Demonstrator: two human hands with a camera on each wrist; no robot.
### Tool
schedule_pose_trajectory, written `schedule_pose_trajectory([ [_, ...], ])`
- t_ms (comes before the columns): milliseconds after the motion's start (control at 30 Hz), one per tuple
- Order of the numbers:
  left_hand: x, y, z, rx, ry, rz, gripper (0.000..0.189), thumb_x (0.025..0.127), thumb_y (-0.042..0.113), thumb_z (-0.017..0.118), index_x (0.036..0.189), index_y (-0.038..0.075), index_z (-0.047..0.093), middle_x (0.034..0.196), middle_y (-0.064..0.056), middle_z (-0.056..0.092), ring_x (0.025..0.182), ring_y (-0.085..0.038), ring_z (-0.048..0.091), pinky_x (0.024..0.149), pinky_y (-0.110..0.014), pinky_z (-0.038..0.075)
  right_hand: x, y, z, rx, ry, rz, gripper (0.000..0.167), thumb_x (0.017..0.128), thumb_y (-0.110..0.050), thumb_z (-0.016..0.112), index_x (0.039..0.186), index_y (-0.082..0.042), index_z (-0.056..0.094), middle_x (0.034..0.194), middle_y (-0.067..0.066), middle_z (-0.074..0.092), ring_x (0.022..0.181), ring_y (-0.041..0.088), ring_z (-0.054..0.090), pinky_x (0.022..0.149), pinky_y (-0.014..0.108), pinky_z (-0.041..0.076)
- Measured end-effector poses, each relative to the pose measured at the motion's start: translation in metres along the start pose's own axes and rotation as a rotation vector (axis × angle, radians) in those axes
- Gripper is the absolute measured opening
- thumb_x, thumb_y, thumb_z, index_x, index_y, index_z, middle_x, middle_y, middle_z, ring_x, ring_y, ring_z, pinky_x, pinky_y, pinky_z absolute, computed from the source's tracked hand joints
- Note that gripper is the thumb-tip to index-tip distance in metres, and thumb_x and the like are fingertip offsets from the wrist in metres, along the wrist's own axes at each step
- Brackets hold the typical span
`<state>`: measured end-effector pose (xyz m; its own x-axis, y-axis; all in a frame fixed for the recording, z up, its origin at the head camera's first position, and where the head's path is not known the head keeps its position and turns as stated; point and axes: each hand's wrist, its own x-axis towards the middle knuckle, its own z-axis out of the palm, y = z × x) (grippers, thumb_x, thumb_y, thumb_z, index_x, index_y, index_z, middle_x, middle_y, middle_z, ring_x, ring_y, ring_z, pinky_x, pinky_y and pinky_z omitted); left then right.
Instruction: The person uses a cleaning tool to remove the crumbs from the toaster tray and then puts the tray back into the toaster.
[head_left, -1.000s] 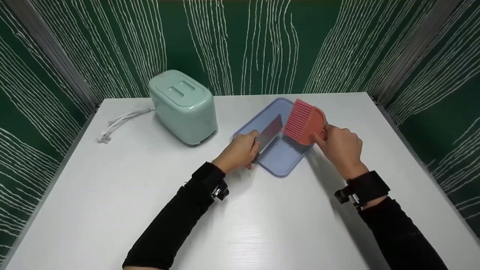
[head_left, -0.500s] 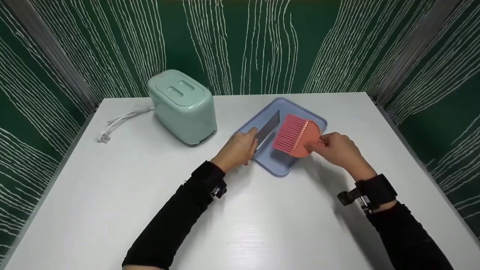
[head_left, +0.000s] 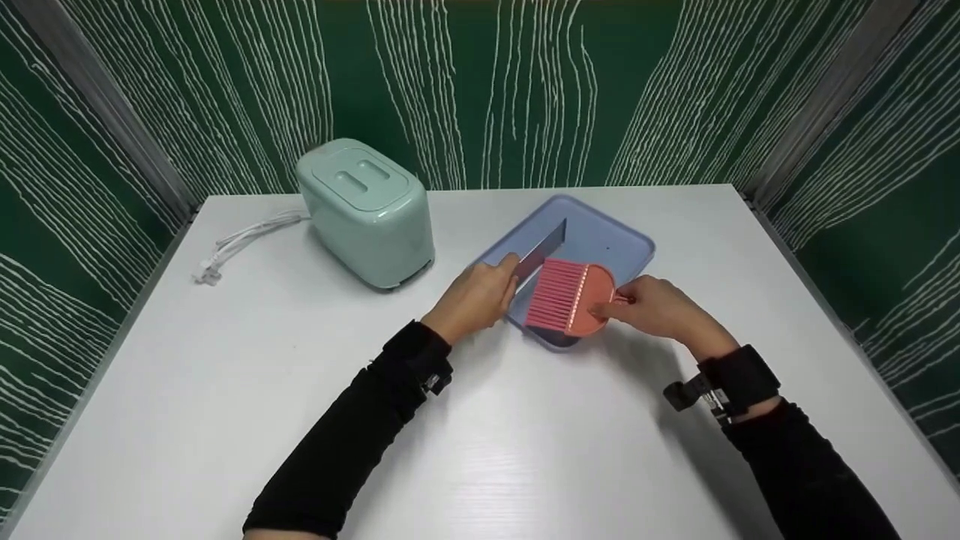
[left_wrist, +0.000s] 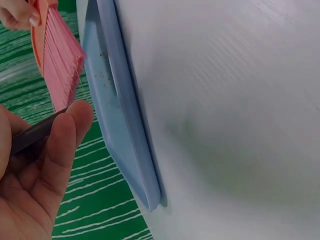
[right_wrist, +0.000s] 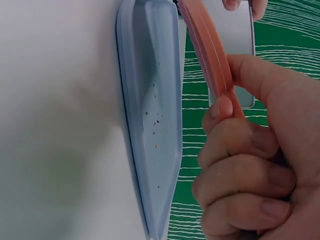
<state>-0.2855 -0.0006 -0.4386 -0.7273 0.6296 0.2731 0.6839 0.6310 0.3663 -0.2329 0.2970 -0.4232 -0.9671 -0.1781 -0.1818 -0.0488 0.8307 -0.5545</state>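
In the head view my left hand [head_left: 474, 298] grips a flat rectangular metal scraper [head_left: 541, 249], its blade standing out over the blue tray [head_left: 600, 229]. The scraper's dark handle [left_wrist: 34, 136] lies between thumb and fingers in the left wrist view. My right hand [head_left: 664, 309] pinches the short handle of an orange-and-pink hand brush [head_left: 571, 298]. Its bristles point left, close to the scraper's blade and above the tray's near part; whether they touch the blade I cannot tell. Small dark crumbs [right_wrist: 156, 121] are scattered on the tray floor.
A mint-green toaster [head_left: 367, 217] with a lid stands at the table's back left. Its white cord and plug [head_left: 247, 238] lie to its left. Green walls with white streaks surround the white table [head_left: 300, 405].
The right hand has swung the brush down and to the left, from the tray's right side to its near end. The left hand and scraper have barely shifted.
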Motion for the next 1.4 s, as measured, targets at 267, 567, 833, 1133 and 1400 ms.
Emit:
schedule_pose_trajectory([
  [267,-0.002,0.0,0.001,0.082,0.033,0.054,0.018,0.111,0.012,0.053,0.122,-0.001,0.059,0.078,-0.019,0.073,0.072,-0.032,0.075,0.065,-0.047,0.062,0.004,0.008,-0.003,0.01,0.037,0.054,0.047,0.099,-0.054,0.068,0.088,-0.009,0.074,0.079,-0.001,0.067,0.082,0.017,0.056,0.073,0.032,0.044],
  [567,-0.004,-0.002,0.003,0.134,0.054,0.081,0.017,0.111,0.011,0.052,0.122,-0.001,0.058,0.075,-0.019,0.072,0.067,-0.032,0.075,0.059,-0.047,0.061,0.004,0.015,-0.005,0.012,0.033,0.111,0.051,0.1,-0.057,0.066,0.092,-0.008,0.078,0.081,-0.003,0.064,0.087,0.02,0.055,0.075,0.034,0.045],
  [833,-0.003,-0.004,0.002,0.155,0.027,0.062,0.017,0.112,0.01,0.05,0.123,-0.001,0.057,0.071,-0.017,0.07,0.062,-0.024,0.069,0.058,-0.044,0.061,0.003,0.011,-0.005,0.03,0.053,0.083,0.05,0.099,-0.056,0.069,0.068,-0.021,0.051,0.063,-0.01,0.038,0.069,0.015,0.043,0.065,0.033,0.035],
  [1133,-0.003,-0.002,0.001,0.144,0.003,0.051,0.019,0.113,0.013,0.05,0.126,0.0,0.057,0.075,-0.018,0.072,0.068,-0.031,0.075,0.06,-0.045,0.062,0.005,0.008,-0.002,0.011,0.076,0.075,0.047,0.098,-0.055,0.069,0.073,-0.017,0.058,0.066,-0.007,0.042,0.072,0.017,0.046,0.066,0.033,0.037],
  [1400,-0.004,-0.003,0.002,0.144,0.003,0.07,0.016,0.112,0.011,0.052,0.122,-0.001,0.057,0.075,-0.017,0.072,0.066,-0.028,0.075,0.058,-0.044,0.061,0.002,0.03,-0.011,-0.022,0.149,0.164,0.059,0.1,-0.063,0.062,0.1,-0.006,0.078,0.078,-0.002,0.06,0.08,0.02,0.053,0.066,0.034,0.04],
])
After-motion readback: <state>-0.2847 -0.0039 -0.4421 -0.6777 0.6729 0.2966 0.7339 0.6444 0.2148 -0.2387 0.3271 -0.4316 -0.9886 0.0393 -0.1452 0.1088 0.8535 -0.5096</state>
